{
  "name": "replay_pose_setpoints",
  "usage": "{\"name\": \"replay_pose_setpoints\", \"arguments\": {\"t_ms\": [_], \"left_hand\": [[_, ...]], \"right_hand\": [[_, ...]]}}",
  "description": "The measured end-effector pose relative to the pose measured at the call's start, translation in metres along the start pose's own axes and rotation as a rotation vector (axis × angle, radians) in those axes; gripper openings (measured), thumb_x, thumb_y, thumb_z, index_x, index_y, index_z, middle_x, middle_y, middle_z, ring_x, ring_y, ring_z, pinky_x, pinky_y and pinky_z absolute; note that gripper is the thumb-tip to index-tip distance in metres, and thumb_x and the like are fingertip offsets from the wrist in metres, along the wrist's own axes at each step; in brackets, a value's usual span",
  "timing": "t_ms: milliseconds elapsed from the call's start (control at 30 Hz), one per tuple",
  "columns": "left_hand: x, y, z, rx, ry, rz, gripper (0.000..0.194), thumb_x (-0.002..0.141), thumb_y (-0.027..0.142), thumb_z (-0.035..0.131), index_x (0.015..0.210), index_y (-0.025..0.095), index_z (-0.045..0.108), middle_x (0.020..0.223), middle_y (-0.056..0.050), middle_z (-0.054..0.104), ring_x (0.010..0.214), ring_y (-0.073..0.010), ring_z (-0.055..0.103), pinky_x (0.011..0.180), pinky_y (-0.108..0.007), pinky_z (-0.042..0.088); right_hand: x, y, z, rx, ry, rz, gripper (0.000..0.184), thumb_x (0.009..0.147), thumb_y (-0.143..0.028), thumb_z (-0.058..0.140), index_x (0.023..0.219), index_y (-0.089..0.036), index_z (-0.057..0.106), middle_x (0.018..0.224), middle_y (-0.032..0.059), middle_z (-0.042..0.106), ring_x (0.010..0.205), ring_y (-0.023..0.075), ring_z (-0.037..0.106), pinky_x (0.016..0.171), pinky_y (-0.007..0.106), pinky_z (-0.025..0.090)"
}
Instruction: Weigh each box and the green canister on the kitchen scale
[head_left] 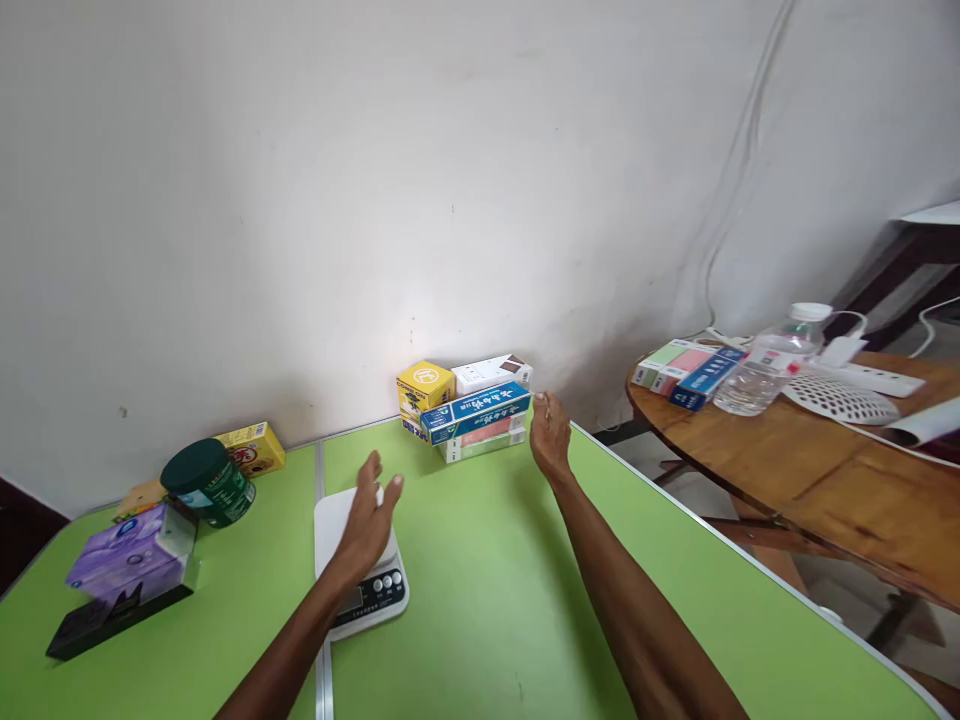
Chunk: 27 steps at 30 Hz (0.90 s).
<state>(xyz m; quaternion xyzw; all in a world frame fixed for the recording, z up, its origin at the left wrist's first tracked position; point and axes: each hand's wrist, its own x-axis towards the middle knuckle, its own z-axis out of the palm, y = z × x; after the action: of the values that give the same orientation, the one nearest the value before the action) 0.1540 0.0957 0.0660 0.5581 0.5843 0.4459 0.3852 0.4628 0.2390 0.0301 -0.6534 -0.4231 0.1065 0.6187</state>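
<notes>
Currently I have the left hand point(367, 515) spread open and empty above the kitchen scale point(386, 588). The right hand point(550, 430) half-curls beside the blue toothpaste box point(478, 411); I can't tell whether it grips.

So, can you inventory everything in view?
Flat table: 1, green, foreground
Plastic scale: 1, white, table's middle
Cardboard boxes: 4+, yellow, blue, white, pink, table's back
Round jar: 1, dark green, table's left
Printed carton: 1, yellow, beside jar
Boxy pack: 1, purple, near jar
Long box: 1, black, by pack
Wooden table: 1, brown, right
Slim cartons: 2+, blue, pink-green, wooden table
Plastic bottle: 1, clear, beside cartons
Perforated object: 1, white, beside bottle
Power strip: 1, white, right
Cables: several, white, right
Wall: 1, white, behind
Left hand: 1, bare, above scale
Right hand: 1, bare, by cardboard boxes
</notes>
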Motion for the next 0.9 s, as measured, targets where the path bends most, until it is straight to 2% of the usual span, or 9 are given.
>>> {"name": "replay_pose_setpoints", "arguments": {"t_ms": [33,100,200,300,433,567,667,767,900], "left_hand": [[0.017,0.003,0.02,-0.031,-0.039,-0.055,0.083,0.092,0.06,0.061,0.158,0.017,0.036,0.17,-0.024,0.031,0.157,-0.0393,0.033,0.126,-0.056,0.028],[0.048,0.009,0.054,-0.053,-0.069,-0.073,0.085,0.089,0.056,0.067,0.156,0.012,0.039,0.17,-0.026,0.03,0.16,-0.0398,0.024,0.129,-0.054,0.02],[0.081,0.014,0.085,-0.072,-0.084,-0.021,0.077,0.089,0.05,0.067,0.151,0.011,0.045,0.162,-0.023,0.045,0.156,-0.035,0.034,0.128,-0.046,0.023],[0.095,0.013,0.098,-0.089,-0.081,0.0,0.073,0.088,0.049,0.069,0.149,0.013,0.048,0.156,-0.021,0.053,0.15,-0.0329,0.043,0.126,-0.044,0.028],[0.094,0.01,0.099,-0.103,-0.073,0.01,0.074,0.087,0.05,0.072,0.148,0.015,0.049,0.156,-0.02,0.054,0.148,-0.0335,0.046,0.125,-0.045,0.03],[0.081,0.018,0.093,-0.129,-0.081,0.029,0.072,0.088,0.051,0.071,0.148,0.016,0.05,0.155,-0.02,0.055,0.149,-0.0332,0.045,0.125,-0.044,0.03],[0.061,0.026,0.078,-0.126,-0.071,0.049,0.071,0.091,0.049,0.068,0.151,0.017,0.047,0.159,-0.018,0.05,0.151,-0.0334,0.041,0.126,-0.046,0.027],[0.03,0.03,0.046,-0.102,-0.067,0.038,0.072,0.089,0.041,0.068,0.153,0.019,0.046,0.164,-0.016,0.044,0.155,-0.0346,0.035,0.128,-0.048,0.022],[-0.015,0.02,-0.019,-0.038,-0.027,-0.009,0.077,0.083,0.029,0.068,0.156,0.024,0.043,0.169,-0.01,0.038,0.157,-0.0357,0.031,0.13,-0.051,0.019]], "right_hand": [[0.004,0.003,0.003,-0.003,-0.018,0.007,0.09,0.092,-0.077,0.021,0.13,-0.007,0.063,0.138,0.03,0.062,0.129,0.0387,0.055,0.113,0.057,0.035],[0.01,0.005,0.008,-0.012,-0.059,0.01,0.089,0.091,-0.078,0.019,0.123,-0.01,0.066,0.129,0.0281,0.067,0.119,0.0382,0.059,0.107,0.056,0.04],[0.014,0.005,0.012,-0.023,-0.109,-0.002,0.085,0.091,-0.078,0.018,0.11,-0.014,0.069,0.114,0.0254,0.071,0.104,0.0367,0.062,0.098,0.053,0.044],[0.012,0.004,0.012,-0.026,-0.127,-0.005,0.078,0.093,-0.077,0.02,0.105,-0.017,0.069,0.108,0.0215,0.072,0.098,0.0339,0.061,0.093,0.049,0.044],[0.004,-0.003,0.007,-0.015,-0.121,0.01,0.072,0.095,-0.074,0.023,0.108,-0.019,0.068,0.108,0.0186,0.073,0.098,0.0318,0.06,0.09,0.045,0.044],[-0.01,-0.022,-0.009,0.004,-0.097,-0.008,0.074,0.095,-0.074,0.023,0.11,-0.017,0.068,0.111,0.0199,0.073,0.098,0.0312,0.061,0.089,0.044,0.045],[-0.028,-0.045,-0.031,0.019,-0.087,-0.047,0.074,0.098,-0.073,0.024,0.116,-0.016,0.069,0.116,0.0196,0.073,0.102,0.031,0.063,0.091,0.043,0.046],[-0.058,-0.072,-0.051,0.046,-0.111,-0.078,0.072,0.1,-0.07,0.029,0.128,-0.016,0.067,0.126,0.0192,0.072,0.112,0.0326,0.064,0.097,0.046,0.047],[-0.117,-0.098,-0.057,0.098,-0.23,-0.117,0.067,0.102,-0.067,0.036,0.141,-0.019,0.062,0.138,0.0171,0.068,0.125,0.0329,0.062,0.107,0.049,0.045]]}}
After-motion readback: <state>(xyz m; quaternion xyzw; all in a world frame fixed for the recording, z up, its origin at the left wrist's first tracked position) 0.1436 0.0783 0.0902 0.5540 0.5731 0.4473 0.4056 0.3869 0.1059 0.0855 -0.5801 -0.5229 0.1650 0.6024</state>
